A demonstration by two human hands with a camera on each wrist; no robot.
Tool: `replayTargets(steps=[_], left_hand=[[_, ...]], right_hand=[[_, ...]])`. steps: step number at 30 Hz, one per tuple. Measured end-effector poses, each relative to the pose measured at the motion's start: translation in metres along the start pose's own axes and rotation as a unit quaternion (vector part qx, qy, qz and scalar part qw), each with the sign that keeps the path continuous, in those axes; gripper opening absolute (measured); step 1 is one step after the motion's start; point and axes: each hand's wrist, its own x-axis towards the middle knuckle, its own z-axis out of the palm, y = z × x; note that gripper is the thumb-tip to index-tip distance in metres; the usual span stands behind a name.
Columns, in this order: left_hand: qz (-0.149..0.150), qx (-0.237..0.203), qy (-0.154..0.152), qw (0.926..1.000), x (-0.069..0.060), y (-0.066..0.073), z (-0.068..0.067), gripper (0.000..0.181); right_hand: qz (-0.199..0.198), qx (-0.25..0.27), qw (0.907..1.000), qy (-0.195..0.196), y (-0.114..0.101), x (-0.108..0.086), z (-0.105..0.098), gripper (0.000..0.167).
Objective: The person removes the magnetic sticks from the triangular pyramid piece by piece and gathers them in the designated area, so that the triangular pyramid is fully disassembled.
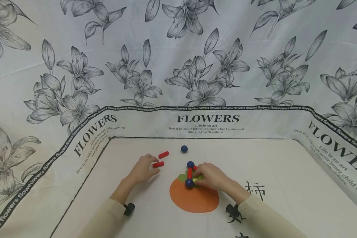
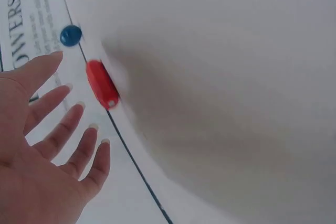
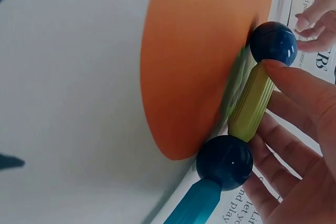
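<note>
My left hand [image 1: 143,169] is beside a red rod [image 1: 158,164]; in the left wrist view its fingers are spread, with a gap to the rod. A second red rod [image 1: 163,154] lies just beyond. My right hand [image 1: 211,177] holds a ball-and-rod toy structure. Its thumb presses a ridged yellow-green rod [image 3: 252,102], with the fingers behind. This rod joins two dark blue balls, one upper [image 3: 273,44] and one lower [image 3: 224,162], and a teal rod [image 3: 194,203] extends from the lower one. In the head view, a red rod [image 1: 189,173] also links two blue balls; the fingers partly hide the structure.
A loose blue ball [image 1: 184,149] lies near the back of the white tabletop cloth [image 1: 137,211]. An orange persimmon print [image 1: 193,200] is beneath the structure. Black characters [image 1: 255,190] are printed to the right. Flower-patterned fabric [image 1: 202,76] rises behind and at the sides.
</note>
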Motion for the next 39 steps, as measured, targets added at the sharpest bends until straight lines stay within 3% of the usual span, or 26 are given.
replayTargets(steps=[3, 6, 10, 13, 17, 22, 30, 39], left_hand=[[0.034, 0.001, -0.024, 0.9991, -0.006, 0.016, 0.005, 0.04], [0.057, -0.017, -0.075, 0.9954, -0.009, 0.032, 0.011, 0.041], [0.079, -0.033, -0.153, 0.9844, -0.01, 0.054, 0.02, 0.045], [0.101, -0.035, -0.182, 0.9775, -0.009, 0.066, 0.028, 0.048], [0.106, -0.053, -0.187, 0.9752, -0.006, 0.078, 0.038, 0.042], [0.083, -0.087, -0.181, 0.9762, -0.004, 0.086, 0.046, 0.03], [0.061, -0.081, -0.159, 0.9821, -0.001, 0.091, 0.054, 0.03], [0.058, -0.093, -0.158, 0.9812, 0.0, 0.09, 0.054, 0.029]], right_hand=[[-0.004, 0.007, 1.0, 0.002, 0.0, 0.0, 0.001, 0.012], [-0.004, 0.011, 0.9999, 0.005, 0.0, 0.0, 0.002, 0.011], [0.003, 0.01, 0.9999, 0.009, -0.001, 0.0, 0.004, 0.01], [0.003, 0.012, 0.9998, 0.012, 0.0, 0.0, 0.006, 0.01], [-0.004, 0.016, 0.9997, 0.016, 0.0, 0.001, 0.007, 0.011], [-0.01, 0.017, 0.9997, 0.012, 0.002, -0.002, 0.005, 0.012], [-0.028, -0.013, 0.9995, 0.003, 0.007, -0.004, 0.001, 0.011], [-0.047, -0.017, 0.9988, 0.001, 0.01, 0.002, 0.006, 0.011]])
